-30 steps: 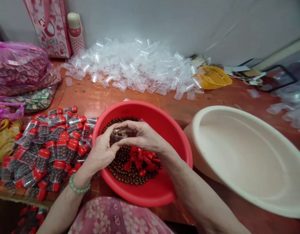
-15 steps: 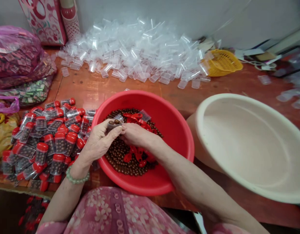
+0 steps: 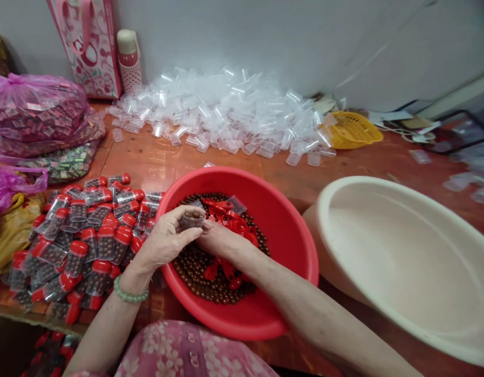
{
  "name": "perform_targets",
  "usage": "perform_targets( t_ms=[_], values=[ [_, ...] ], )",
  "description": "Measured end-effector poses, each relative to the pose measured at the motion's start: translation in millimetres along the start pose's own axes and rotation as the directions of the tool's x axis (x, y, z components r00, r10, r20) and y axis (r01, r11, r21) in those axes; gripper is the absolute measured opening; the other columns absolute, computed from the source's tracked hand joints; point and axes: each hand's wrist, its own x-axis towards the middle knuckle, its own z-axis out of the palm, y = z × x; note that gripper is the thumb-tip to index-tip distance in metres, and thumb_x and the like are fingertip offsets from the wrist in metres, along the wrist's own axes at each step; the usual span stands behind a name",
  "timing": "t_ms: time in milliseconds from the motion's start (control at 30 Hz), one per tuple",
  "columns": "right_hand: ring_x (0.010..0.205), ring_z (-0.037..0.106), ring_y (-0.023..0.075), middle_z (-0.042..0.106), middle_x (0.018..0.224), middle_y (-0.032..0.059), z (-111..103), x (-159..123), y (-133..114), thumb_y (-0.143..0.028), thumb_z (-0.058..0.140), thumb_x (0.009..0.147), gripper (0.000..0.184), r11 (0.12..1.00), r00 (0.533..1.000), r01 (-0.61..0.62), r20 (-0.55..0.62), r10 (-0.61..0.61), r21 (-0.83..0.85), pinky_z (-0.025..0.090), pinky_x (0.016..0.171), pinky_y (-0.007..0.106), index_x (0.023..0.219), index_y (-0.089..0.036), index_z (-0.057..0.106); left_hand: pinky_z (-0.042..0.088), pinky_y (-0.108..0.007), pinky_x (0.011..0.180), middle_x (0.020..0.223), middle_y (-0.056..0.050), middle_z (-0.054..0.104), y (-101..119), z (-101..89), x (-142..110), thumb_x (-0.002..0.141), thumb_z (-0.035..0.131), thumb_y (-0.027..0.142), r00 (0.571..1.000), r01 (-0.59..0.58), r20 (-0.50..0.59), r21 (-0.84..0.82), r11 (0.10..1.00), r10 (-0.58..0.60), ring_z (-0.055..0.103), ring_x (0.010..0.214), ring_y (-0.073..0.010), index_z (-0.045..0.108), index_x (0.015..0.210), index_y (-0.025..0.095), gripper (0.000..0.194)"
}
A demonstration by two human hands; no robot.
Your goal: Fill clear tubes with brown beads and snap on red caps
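A small clear plastic container [image 3: 193, 220] with several brown beads in it is held between the thumb and fingers of my left hand [image 3: 165, 238], over the red basin. Right beside it, close to its end, is my right hand [image 3: 220, 238], its fingers drawn together and pointing down; what they hold, if anything, is hidden. Below both hands lie many brown beads [image 3: 198, 285] inside the red basin [image 3: 300, 235]. Red plastic caps [image 3: 236, 225] rest on the beads, and a loose clear container [image 3: 237, 204] lies behind them.
Filled red-capped containers [image 3: 106, 241] are heaped left of the basin. A cream basin [image 3: 383, 251] stands tilted at the right. Empty clear containers [image 3: 226, 115] pile up along the wall, near a yellow basket [image 3: 354, 131]. Purple bags [image 3: 37, 112] sit at the left.
The view has tilted up, so everything appears lower. My left hand still holds the container, its visible end turned slightly; my right hand stays close beside it.
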Motion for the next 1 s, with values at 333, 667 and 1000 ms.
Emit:
perform_targets(
  t_ms=[333, 667, 1000],
  values=[
    [0.082, 0.061, 0.0182, 0.064, 0.094, 0.0100, -44.0, -9.8, 3.9, -0.020, 0.058, 0.084, 0.011, 1.000, 0.986, -0.011, -0.168, 0.009, -0.013, 0.049, 0.075, 0.030, 0.090, -0.014, 0.064, 0.050, -0.032, 0.091, 0.094, -0.006, 0.071, 10.2, 6.0, -8.8, 0.081, 0.066, 0.024, 0.996, 0.010, 0.084, -0.020, 1.000, -0.009, 0.066, 0.092, -0.0161, 0.064, 0.094, 0.016, 0.016],
    [0.071, 0.065, 0.0148, 0.063, 0.080, -0.0003, -54.4, -22.4, -7.6, -0.045, 0.062, 0.083, 0.026, 0.486, 0.650, 0.463, -0.656, 0.383, 0.742, 0.054, 0.069, 0.030, 0.095, -0.024, 0.054, 0.050, -0.027, 0.085, 0.112, -0.010, 0.069, 6.0, 9.2, -9.4, 0.080, 0.068, 0.026, 0.989, 0.141, 0.055, -0.093, 0.986, -0.137, 0.068, 0.090, -0.0129, 0.064, 0.098, 0.013, 0.023],
    [0.068, 0.064, 0.0126, 0.068, 0.081, -0.0001, -60.7, -32.6, 2.4, -0.037, 0.068, 0.080, 0.021, 0.634, 0.715, 0.357, -0.637, 0.288, 0.686, 0.054, 0.065, 0.027, 0.094, -0.021, 0.065, 0.049, -0.027, 0.080, 0.092, -0.006, 0.072, -5.5, 8.9, -0.7, 0.073, 0.074, 0.026, 0.990, 0.104, -0.080, -0.184, 0.977, -0.120, 0.069, 0.087, -0.0156, 0.066, 0.096, 0.014, 0.027]
  ],
)
